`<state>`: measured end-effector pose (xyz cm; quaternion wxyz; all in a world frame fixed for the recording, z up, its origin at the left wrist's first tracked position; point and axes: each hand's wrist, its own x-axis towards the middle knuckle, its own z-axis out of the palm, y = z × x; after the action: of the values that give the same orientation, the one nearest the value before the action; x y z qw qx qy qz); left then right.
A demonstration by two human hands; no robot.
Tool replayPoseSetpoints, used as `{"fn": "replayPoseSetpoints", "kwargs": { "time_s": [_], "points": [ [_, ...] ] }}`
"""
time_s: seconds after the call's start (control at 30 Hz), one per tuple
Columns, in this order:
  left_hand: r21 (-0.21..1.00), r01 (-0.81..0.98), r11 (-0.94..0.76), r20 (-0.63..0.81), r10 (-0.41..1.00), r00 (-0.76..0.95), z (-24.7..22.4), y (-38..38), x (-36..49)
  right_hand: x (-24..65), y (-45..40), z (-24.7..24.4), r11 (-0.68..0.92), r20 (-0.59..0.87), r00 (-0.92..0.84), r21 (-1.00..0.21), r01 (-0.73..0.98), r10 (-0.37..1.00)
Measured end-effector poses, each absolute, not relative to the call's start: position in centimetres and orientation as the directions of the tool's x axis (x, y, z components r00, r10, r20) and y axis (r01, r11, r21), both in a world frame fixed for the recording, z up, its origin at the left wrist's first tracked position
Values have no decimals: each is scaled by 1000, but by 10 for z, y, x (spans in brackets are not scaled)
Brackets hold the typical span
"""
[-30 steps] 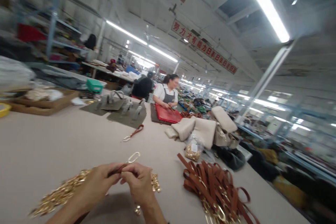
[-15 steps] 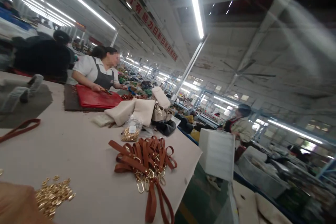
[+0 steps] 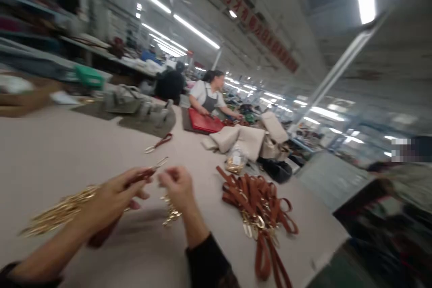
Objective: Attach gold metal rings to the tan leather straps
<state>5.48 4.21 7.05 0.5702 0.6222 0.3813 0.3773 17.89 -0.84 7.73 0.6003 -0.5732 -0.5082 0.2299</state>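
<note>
My left hand [image 3: 123,191] is closed round a brown leather strap [image 3: 104,233], with a gold clasp [image 3: 161,162] sticking out past the fingertips. Close on its right, my right hand [image 3: 177,184] has its thumb and fingers pinched together; whatever is between them is too small and blurred to name. Small gold rings [image 3: 171,214] lie beneath my right hand. A pile of long gold clasps [image 3: 62,210] is partly behind my left forearm. Brown straps with gold clasps [image 3: 258,198] form a heap to the right.
One more strap [image 3: 164,140] lies beyond my hands on the table [image 3: 141,252]. Farther back are cream bags [image 3: 251,140], a bag of gold parts [image 3: 235,160], a red piece [image 3: 205,121] and a person [image 3: 206,94] in an apron. A white crate [image 3: 334,180] stands at the right.
The view has swung left, so the strap heap and the person appear farther right. Both my hands are now in view, the left with a strap.
</note>
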Motion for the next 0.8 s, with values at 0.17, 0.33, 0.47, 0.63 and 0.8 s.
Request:
{"fn": "replayPoseSetpoints", "kwargs": {
  "time_s": [0.17, 0.33, 0.47, 0.63, 0.8],
  "points": [
    [998, 64, 1, -24, 929, 369, 65, 47, 10, 237, -2, 44, 175, 343, 355, -887, 427, 870],
    [998, 58, -18, -2, 943, 331, 81, 43, 14, 231, -21, 26, 163, 343, 126, -698, 697, 931],
    [1000, 29, -6, -4, 942, 335, 82, 42, 11, 209, -17, 22, 220, 352, -46, -475, 852, 935],
    [998, 45, 32, -46, 930, 365, 70, 50, 11, 201, -8, 24, 239, 329, -171, -178, 954, 929],
    [993, 84, 83, -108, 929, 353, 56, 57, 16, 206, -5, 23, 257, 278, -236, -38, 966, 931]
  ]
}}
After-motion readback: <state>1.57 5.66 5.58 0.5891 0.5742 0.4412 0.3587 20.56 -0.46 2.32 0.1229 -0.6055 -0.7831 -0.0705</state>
